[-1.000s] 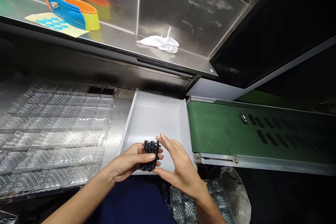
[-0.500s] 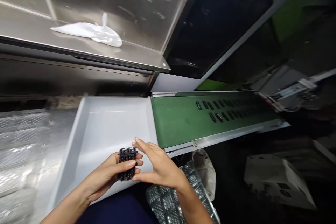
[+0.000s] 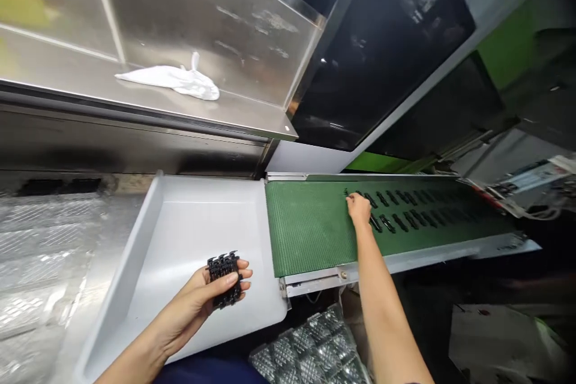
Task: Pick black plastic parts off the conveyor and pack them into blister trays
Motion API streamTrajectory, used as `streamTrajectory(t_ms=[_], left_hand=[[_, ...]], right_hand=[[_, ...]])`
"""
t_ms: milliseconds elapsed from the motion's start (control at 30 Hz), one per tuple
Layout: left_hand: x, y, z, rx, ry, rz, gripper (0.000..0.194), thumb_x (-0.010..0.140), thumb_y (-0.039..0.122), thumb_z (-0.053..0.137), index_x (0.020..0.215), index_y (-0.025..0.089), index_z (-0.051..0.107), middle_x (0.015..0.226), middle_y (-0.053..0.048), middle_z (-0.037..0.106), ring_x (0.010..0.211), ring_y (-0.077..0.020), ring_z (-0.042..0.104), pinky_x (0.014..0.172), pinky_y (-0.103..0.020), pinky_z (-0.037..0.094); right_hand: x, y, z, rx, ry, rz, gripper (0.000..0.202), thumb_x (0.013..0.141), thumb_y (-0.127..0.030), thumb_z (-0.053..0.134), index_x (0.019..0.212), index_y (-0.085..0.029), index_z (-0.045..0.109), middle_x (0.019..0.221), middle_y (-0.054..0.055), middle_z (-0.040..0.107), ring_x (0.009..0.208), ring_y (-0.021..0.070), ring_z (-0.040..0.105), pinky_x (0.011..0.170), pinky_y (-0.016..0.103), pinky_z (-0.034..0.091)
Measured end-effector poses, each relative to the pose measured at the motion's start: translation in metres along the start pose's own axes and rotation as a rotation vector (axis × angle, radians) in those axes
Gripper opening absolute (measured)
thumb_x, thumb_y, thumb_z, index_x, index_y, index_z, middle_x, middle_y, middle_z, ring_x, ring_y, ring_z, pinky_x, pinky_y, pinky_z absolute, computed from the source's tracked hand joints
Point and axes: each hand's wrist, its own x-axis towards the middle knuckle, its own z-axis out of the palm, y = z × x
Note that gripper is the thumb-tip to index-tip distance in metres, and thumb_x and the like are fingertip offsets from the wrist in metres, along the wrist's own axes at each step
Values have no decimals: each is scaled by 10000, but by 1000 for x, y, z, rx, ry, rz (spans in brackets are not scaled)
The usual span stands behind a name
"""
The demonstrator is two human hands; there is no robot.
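Observation:
My left hand (image 3: 209, 288) is closed around a small stack of black plastic parts (image 3: 224, 281), thumb across the front and fingers behind. It hovers over the white tray (image 3: 180, 225). My right hand (image 3: 359, 209) reaches out over the green conveyor belt (image 3: 306, 234), fingertips pinched together at a black part (image 3: 346, 192) at the near end of the back row. Most of that part is hidden by the fingers. More black plastic parts (image 3: 398, 222) lie on the belt in two rows running off to the right.
A metal shelf (image 3: 252, 120) with a crumpled white glove-like item (image 3: 175, 81) on it runs above the tray. Clear plastic trays (image 3: 40, 264) lie at left, and more clear blister trays (image 3: 310, 348) sit below the belt. The belt's metal rail (image 3: 387, 261) borders its near side.
My right hand has left the stack in my left hand and moved right and forward onto the belt, at the first black part. My left hand still holds the stack over the tray.

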Motion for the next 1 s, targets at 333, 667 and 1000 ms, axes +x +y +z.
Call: streamTrajectory(t_ms=[333,667,1000], left_hand=[[-34,12,-25,14,60,253,327,725,345,810,997,177,738,999,-74,753,961,-233,655,856,-315,488],[-85,29,-66,72,-3,139,332,636,335,872,897,163,759,831,-48,751,808,-191,637,728,-260,464],[-92,27,-70,-70,-57,42,469,606,342,895,1013,167,742,947,-89,763,962,-243,667,831,-301,493]], right_hand=[[-179,-120,180,259,-484,45,225,930,-319,571,1058,-207,717,830,59,727,629,162,654,596,282,555],[-197,-157,202,69,-747,-426,466,750,-424,782,1151,-271,601,1352,87,579,1272,265,524,1064,430,446],[-215,-162,219,150,-617,-337,861,648,-462,836,1404,-355,439,1341,59,593,1265,278,525,1082,446,429]])
